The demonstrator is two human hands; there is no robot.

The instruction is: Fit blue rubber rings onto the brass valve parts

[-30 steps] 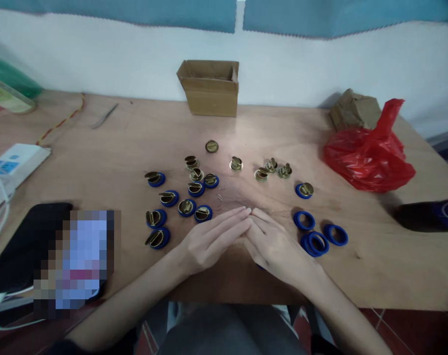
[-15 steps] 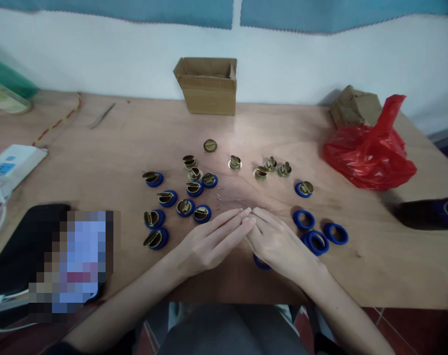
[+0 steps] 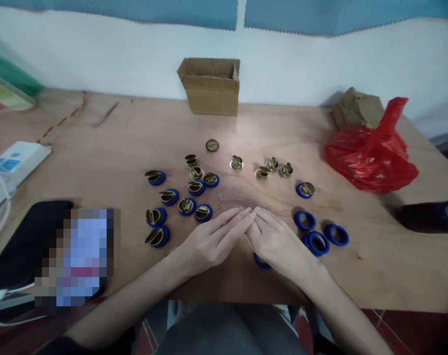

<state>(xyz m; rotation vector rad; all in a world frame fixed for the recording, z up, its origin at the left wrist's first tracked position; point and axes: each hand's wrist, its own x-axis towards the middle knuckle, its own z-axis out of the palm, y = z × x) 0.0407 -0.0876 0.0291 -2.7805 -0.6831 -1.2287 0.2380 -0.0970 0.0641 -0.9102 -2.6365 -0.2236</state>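
Note:
My left hand (image 3: 209,244) and my right hand (image 3: 272,239) meet at the fingertips over the table, both closed. A tiny bit of metal shows between the fingertips; the rest of it is hidden. Left of my hands lie several brass parts with raised flaps in blue rings, one of them a blue-ringed part (image 3: 203,213). Beyond are several brass parts without rings, among them a brass part (image 3: 236,162). Right of my right hand are loose blue rings (image 3: 304,220), and another blue ring (image 3: 262,261) is partly under that hand. Thin curved wires (image 3: 220,199) lie just beyond my left hand.
An open cardboard box (image 3: 212,96) stands against the wall. At right are a red plastic bag (image 3: 372,158), a brown package (image 3: 358,108) and a dark bottle (image 3: 427,216). Phones, cables and a white power strip (image 3: 20,165) occupy the left; tweezers (image 3: 106,114) lie farther back.
The view has shifted slightly, so the table items appear a little farther right. My hands keep nearly the same pose, fingertips still together.

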